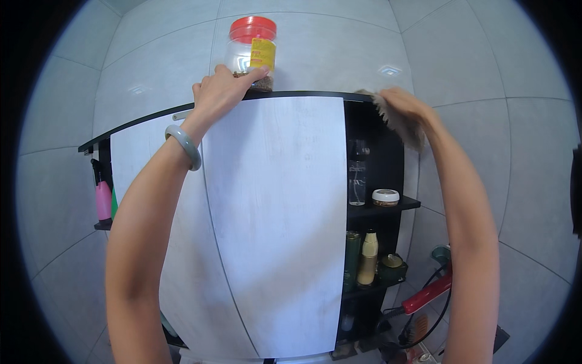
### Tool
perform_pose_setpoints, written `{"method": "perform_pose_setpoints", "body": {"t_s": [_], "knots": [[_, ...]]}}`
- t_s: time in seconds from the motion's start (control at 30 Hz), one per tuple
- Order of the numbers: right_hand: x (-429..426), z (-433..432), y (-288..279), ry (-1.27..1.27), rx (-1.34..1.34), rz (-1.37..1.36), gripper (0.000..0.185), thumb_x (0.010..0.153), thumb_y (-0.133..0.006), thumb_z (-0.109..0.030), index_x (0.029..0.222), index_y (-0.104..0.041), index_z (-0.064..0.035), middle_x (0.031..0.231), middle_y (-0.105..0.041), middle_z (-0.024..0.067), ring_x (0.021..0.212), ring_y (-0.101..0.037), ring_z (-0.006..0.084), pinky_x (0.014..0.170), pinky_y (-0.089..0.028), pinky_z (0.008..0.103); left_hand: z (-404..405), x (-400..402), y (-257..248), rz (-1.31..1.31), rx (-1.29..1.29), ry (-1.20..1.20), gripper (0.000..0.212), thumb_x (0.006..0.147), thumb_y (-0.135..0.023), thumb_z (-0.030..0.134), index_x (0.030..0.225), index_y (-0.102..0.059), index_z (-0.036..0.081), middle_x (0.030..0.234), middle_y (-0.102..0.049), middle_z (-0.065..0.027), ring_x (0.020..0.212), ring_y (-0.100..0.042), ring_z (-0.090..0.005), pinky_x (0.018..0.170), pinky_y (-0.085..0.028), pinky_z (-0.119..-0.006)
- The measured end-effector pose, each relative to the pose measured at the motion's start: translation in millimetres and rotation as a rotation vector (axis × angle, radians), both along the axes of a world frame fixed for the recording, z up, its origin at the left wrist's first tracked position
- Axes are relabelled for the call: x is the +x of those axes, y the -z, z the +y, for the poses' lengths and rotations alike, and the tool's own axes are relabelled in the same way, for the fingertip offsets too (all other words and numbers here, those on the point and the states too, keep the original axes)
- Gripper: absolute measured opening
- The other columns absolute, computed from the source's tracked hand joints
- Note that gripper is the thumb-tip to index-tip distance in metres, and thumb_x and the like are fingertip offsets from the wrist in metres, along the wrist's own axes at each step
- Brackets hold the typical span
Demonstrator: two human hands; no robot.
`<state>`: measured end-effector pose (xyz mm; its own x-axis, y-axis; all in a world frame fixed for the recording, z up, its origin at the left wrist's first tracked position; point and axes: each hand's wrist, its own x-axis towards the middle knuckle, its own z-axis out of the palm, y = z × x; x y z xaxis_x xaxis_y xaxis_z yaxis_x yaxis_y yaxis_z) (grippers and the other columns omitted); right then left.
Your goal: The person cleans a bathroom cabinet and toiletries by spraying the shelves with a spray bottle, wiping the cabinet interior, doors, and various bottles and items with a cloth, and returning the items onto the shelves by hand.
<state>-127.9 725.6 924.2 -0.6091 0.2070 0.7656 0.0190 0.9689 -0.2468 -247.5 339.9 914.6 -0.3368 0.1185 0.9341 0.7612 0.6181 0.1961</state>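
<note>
My left hand (227, 88) reaches up to the black top of a wall cabinet (309, 94). Its fingers and thumb are around the lower part of a clear plastic jar (238, 54) with a red screw lid and a yellow label; small brown bits lie in the jar's bottom. A pale green bangle (184, 146) circles the left wrist. At the top's right end, my right hand (402, 102) grips a grey-brown cloth (400, 125) with a frayed edge, which hangs down beside the open shelves. The right fingertips are partly hidden.
White cabinet doors (277, 204) face me. Right-hand shelves hold a clear bottle (357, 182), a white-lidded jar (385, 197), a gold bottle (368, 259) and a green jar (392, 268). Below right hangs a red corded appliance (427, 291). A pink bottle (103, 200) stands at left.
</note>
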Motion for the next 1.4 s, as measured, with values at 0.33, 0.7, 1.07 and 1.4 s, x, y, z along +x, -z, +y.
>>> {"method": "perform_pose_setpoints", "body": {"t_s": [0.33,0.7,1.07,1.4], "knots": [[0.2,10.9,23.8,0.69,0.544,0.321,0.047,0.095,-0.035,-0.032,0.092,-0.069,0.0009,0.1,-0.067,0.0227,0.1,-0.061,0.0396,0.089,-0.046,0.0492,1.9,-11.8,13.4,0.071,-0.035,-0.321,0.097,0.078,-0.049,0.076,0.117,-0.055,-0.012,0.1,-0.065,-0.0233,0.11,-0.056,-0.0361,0.101,-0.028,-0.045],[36.6,-8.7,46.0,0.622,0.379,0.304,0.039,0.094,-0.039,-0.027,0.092,-0.071,-0.0049,0.096,-0.068,0.021,0.088,-0.066,0.0401,0.079,-0.051,0.0492,-45.7,75.0,137.5,0.582,-0.192,0.208,0.017,0.087,-0.063,0.014,0.1,-0.061,0.003,0.093,-0.063,-0.0092,0.082,-0.059,-0.0203,0.074,-0.047,-0.031],[60.7,-212.7,162.1,-0.116,-0.051,0.7,0.053,0.094,-0.042,-0.037,0.069,-0.065,0.0036,0.067,-0.061,0.0261,0.066,-0.062,0.0444,0.065,-0.049,0.0505,102.6,129.4,376.9,-0.178,-0.552,1.072,0.049,0.099,-0.047,0.032,0.135,-0.044,0.0,0.138,-0.047,-0.024,0.123,-0.047,-0.0419,0.106,-0.037,-0.044],[184.0,-308.5,392.3,-0.769,-0.463,-0.034,0.034,0.097,-0.049,-0.016,0.068,-0.049,0.0016,0.054,-0.037,0.0116,0.048,-0.032,0.0196,0.046,-0.033,0.034,125.2,218.3,400.3,-0.391,-0.397,1.755,0.044,0.101,-0.045,0.024,0.138,-0.047,0.002,0.143,-0.047,-0.0154,0.133,-0.045,-0.0256,0.107,-0.034,-0.034]]}}
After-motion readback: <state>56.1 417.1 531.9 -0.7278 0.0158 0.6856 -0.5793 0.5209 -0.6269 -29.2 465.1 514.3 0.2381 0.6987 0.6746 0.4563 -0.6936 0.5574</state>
